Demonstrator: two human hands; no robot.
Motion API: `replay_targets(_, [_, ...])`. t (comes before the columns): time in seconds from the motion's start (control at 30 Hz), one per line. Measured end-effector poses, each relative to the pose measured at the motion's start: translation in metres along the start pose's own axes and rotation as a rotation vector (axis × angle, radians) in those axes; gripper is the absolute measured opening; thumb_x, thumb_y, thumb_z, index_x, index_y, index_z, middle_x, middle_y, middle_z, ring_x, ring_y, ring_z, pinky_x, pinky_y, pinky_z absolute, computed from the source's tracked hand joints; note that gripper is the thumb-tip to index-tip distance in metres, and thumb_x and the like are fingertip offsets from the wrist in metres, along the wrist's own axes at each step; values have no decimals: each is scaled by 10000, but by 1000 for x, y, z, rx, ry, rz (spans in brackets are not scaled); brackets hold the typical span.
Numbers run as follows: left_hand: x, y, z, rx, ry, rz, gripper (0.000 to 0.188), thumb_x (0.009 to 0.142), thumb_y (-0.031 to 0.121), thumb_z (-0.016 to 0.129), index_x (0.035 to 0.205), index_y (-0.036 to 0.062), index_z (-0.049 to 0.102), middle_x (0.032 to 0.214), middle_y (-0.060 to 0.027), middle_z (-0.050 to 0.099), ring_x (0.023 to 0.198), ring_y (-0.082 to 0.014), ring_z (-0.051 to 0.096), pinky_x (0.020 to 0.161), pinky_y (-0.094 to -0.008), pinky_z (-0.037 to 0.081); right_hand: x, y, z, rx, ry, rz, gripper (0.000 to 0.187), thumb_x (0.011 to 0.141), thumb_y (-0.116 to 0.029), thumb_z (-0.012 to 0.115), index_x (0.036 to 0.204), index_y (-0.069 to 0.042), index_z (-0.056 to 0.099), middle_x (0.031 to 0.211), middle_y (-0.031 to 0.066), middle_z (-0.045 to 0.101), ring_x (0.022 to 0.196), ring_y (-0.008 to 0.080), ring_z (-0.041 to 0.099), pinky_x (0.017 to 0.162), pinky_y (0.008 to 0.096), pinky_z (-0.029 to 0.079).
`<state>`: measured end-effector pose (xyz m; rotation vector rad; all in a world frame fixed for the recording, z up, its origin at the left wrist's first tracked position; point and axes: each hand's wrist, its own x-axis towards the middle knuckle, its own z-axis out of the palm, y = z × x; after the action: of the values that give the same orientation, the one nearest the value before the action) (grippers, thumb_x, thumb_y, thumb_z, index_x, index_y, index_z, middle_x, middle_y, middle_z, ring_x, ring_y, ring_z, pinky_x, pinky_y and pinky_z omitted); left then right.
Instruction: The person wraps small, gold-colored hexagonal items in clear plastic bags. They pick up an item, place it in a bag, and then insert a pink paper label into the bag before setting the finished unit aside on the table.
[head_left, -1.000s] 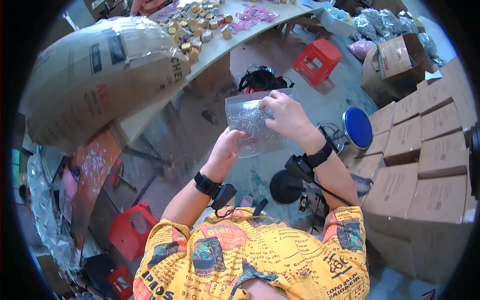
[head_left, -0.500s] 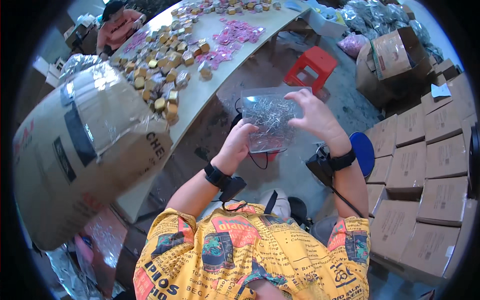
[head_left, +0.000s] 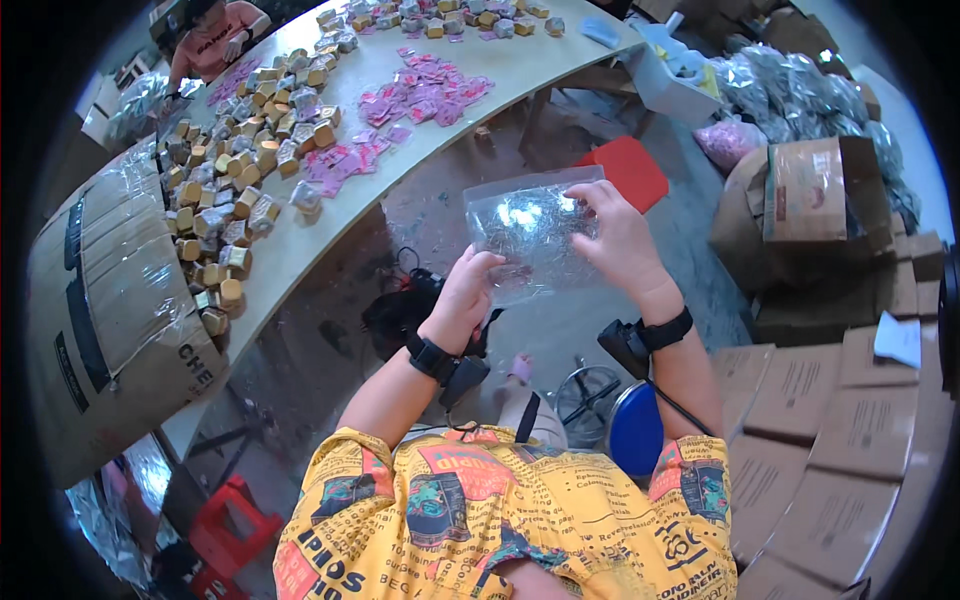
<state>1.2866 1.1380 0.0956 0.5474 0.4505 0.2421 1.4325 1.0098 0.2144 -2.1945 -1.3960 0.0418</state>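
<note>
Between my hands, above the floor, is a clear rectangular plastic box (head_left: 522,262). Bright glare lies over its middle, and only faint thin silvery bits show through, so its contents are hard to make out. My left hand (head_left: 462,297) is closed on the near left edge, thumb uppermost. At the opposite side, my right hand (head_left: 625,243) grips the far right corner with fingers curled over the rim and thumb toward the inside. Both wrists wear black straps with small black devices.
A long curved table (head_left: 345,205) holds many gold-and-silver wrapped pieces (head_left: 245,175) and pink packets (head_left: 425,90); a person (head_left: 215,45) sits behind it. Ahead stands a red stool (head_left: 630,170). Cardboard boxes (head_left: 865,430) line the right, a large carton (head_left: 110,310) the left. A blue round seat (head_left: 636,430) is close by.
My view has turned and moved, with the table and large carton shifting left. The box's silvery pins, plain before, are now largely veiled by glare. Both hands keep their hold.
</note>
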Motion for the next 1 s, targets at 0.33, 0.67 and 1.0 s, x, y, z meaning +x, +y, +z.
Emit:
replay_targets(0.33, [133, -38, 78, -25, 86, 143, 331, 786, 25, 501, 1117, 36, 512, 1059, -90, 576, 977, -230, 579, 875, -392, 491, 88, 147, -51, 98, -71, -93, 348, 676, -59, 607, 1023, -70, 584, 994, 111, 584, 851, 282, 610, 739, 371, 502])
replay_targets(0.67, [235, -12, 84, -81, 198, 204, 373, 770, -8, 471, 1142, 10, 479, 1037, -104, 565, 928, -225, 580, 817, -379, 507, 191, 227, -27, 79, -216, -230, 567, 641, -121, 717, 1178, -74, 540, 1084, 169, 560, 959, 319, 584, 850, 380, 482])
replay_targets(1.0, [367, 52, 34, -134, 393, 212, 129, 750, 46, 583, 879, 47, 574, 896, -46, 581, 863, -164, 518, 815, -311, 402, 342, 410, 50, 651, -7, 422, 159, 813, -181, 668, 775, -27, 661, 666, 29, 606, 571, 117, 590, 485, 249, 458])
